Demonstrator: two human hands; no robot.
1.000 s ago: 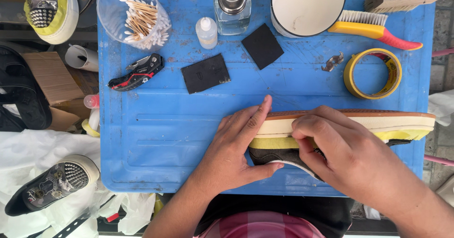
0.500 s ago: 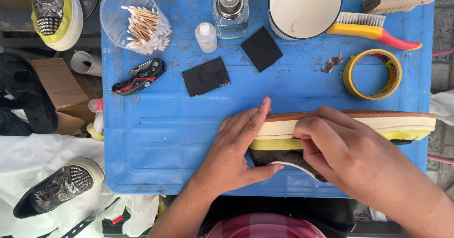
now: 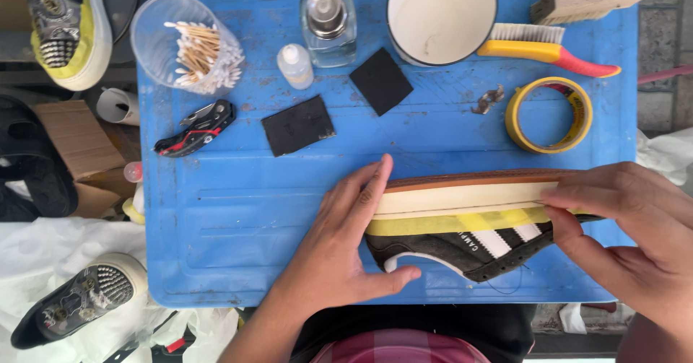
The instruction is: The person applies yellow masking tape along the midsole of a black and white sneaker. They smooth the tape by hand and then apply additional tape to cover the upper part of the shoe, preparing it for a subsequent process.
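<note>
- On the near side of the blue tabletop (image 3: 216, 219), a dark shoe (image 3: 462, 244) lies on its side.
- Left hand (image 3: 339, 240) clamps its toe end.
- Right hand (image 3: 635, 237) seems to pinch yellow tape (image 3: 455, 223) along the sole.
- Next, pressing it flat needs steady fingers.

The dark suede shoe (image 3: 462, 244), side-lying with cream sole and yellow tape band, rests near the blue tray's (image 3: 216, 211) front edge.

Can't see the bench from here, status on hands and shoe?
Left hand steadies shoe at toe. Right hand pinches yellow tape strip at heel. Nothing in the way.
</note>
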